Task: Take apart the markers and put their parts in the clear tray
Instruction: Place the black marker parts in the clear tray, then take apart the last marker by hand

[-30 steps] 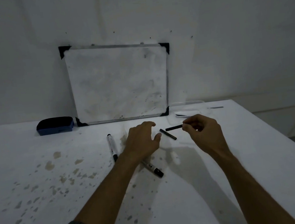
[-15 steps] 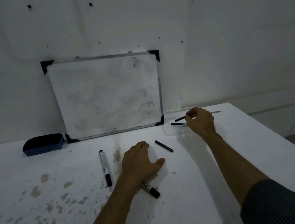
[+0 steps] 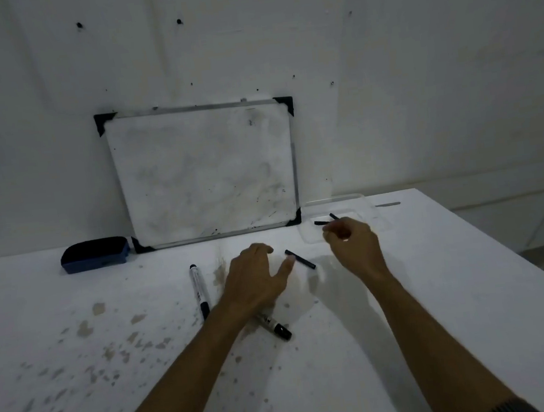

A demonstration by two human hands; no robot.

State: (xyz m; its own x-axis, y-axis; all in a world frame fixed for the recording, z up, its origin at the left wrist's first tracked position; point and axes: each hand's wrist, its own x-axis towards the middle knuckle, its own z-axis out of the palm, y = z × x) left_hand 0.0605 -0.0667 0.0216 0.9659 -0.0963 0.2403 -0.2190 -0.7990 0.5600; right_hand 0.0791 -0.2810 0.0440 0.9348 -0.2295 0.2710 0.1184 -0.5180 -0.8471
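The clear tray (image 3: 374, 209) sits at the back right of the white table, with two short black marker parts (image 3: 322, 222) lying in it. My right hand (image 3: 355, 247) hovers just in front of the tray with loosely curled fingers and holds nothing. A loose black marker part (image 3: 300, 259) lies on the table between my hands. My left hand (image 3: 255, 282) rests flat and open, its thumb near that part. From under its wrist sticks a marker (image 3: 275, 325) with a black end. Another white marker (image 3: 200, 292) lies to its left.
A small whiteboard (image 3: 204, 173) leans on the wall behind the table. A dark blue eraser (image 3: 95, 254) lies at its left. The table's right edge (image 3: 494, 268) runs diagonally, with floor beyond. Stains (image 3: 84, 328) dot the left half of the tabletop.
My right hand carried a black part to the tray, let it go there, and drew back toward me. My left hand stayed over the marker.
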